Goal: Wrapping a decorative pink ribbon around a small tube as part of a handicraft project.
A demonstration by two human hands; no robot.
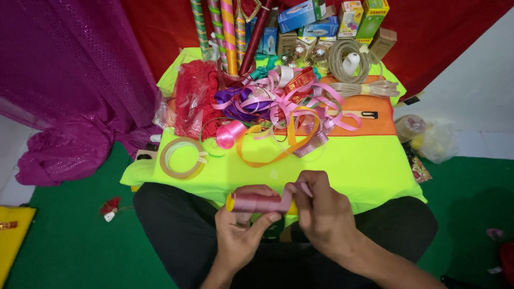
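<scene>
My left hand (242, 227) grips a spool of dusky pink ribbon (257, 203) with a yellow core, held sideways above my lap. My right hand (321, 211) pinches the loose end of that ribbon (297, 188) at the spool's right side. Both hands sit at the near edge of a low table covered in neon yellow-green cloth (353, 166).
On the table lie a clear tape ring (182, 157), a bright pink ribbon spool (230, 134), a tangle of pink, purple and orange ribbons (289, 104), red netting (195, 99), coiled twine (350, 67), wrapping-paper rolls (230, 32) and small boxes (332, 18). Purple fabric (69, 80) hangs left; plastic bags (428, 139) lie right.
</scene>
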